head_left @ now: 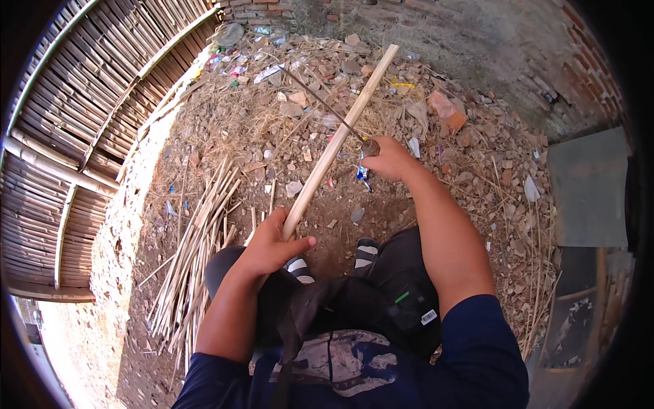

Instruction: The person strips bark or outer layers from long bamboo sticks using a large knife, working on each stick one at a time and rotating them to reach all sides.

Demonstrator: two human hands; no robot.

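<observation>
A long, pale bamboo strip (320, 171) slants up and away from my lap toward the upper right. My left hand (267, 243) is closed round its near end, thumb sticking out to the right. My right hand (391, 160) grips the short wooden handle (370, 146) of a long, thin-bladed knife (317, 97). The blade points to the upper left and crosses the strip at about its middle. Whether the edge is biting into the bamboo cannot be made out.
Thin split sticks (197, 262) lie in a loose pile left of my knees. Rubble and litter cover the ground, with a broken brick (446, 111) at the right. A slatted bamboo wall (102, 82) stands left, a brick wall (477, 41) behind, and a grey panel (589, 187) right.
</observation>
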